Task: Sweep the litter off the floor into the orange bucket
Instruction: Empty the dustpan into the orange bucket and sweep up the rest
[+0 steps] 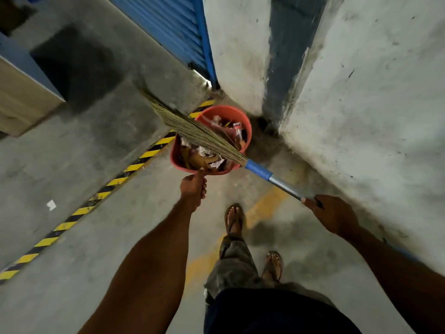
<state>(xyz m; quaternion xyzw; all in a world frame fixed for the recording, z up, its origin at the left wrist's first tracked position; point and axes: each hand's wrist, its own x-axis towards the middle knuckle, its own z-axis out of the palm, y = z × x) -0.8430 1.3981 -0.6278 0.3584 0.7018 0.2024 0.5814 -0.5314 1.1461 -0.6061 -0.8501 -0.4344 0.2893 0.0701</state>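
Over orange bucket (228,112), broom bristles (192,131) hide much litter (237,131) inside; rest too jumbled to ID. Bristle tips, far-left of bucket, blur out. End of handle (286,186) hidden in right hand (334,213). At bucket's near side, left hand (193,186) covers its grip on red pan (178,162).

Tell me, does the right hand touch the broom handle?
Touching. The head view shows the right hand wrapped round the metal end of the broom handle, with no gap.

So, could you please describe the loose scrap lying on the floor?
Find the yellow-and-black striped line crossing the concrete floor. Just beyond its middle, far left of the orange bucket, lies a small white scrap, the only pale piece on bare concrete.
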